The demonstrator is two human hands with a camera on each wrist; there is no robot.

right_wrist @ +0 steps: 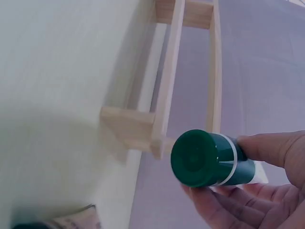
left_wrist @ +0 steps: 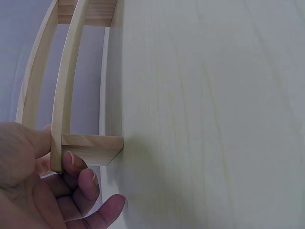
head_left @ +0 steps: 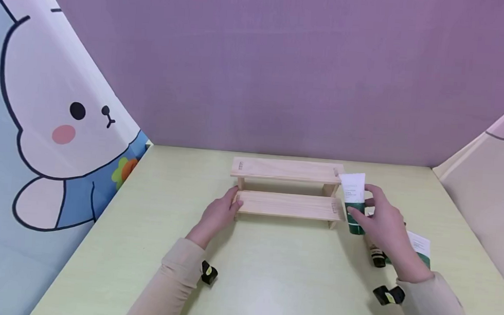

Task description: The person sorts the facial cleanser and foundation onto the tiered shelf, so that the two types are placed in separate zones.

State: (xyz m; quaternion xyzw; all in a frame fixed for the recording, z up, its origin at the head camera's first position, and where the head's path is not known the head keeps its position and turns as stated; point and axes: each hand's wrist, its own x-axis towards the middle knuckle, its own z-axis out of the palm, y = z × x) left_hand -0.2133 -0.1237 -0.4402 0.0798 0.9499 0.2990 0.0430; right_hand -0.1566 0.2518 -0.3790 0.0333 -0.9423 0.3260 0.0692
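Observation:
A two-step wooden rack (head_left: 290, 205) stands on the table towards the back. At its left end my left hand (head_left: 218, 214) pinches the lower board, thumb on one face and fingertips below, as the left wrist view shows at the board's end (left_wrist: 57, 157). My right hand (head_left: 387, 230) grips a white and green squeeze tube (head_left: 353, 196) upright, cap down, just off the rack's right end. In the right wrist view the tube's green cap (right_wrist: 194, 160) faces the camera, thumb and fingers on either side.
Beneath my right forearm lie a second white and green tube (head_left: 420, 245) and a dark-capped tube (head_left: 376, 254), both partly hidden. A purple cloth (head_left: 284, 72) hangs behind the pale table (head_left: 270, 276); a cartoon-print cloth (head_left: 54, 99) hangs on the left.

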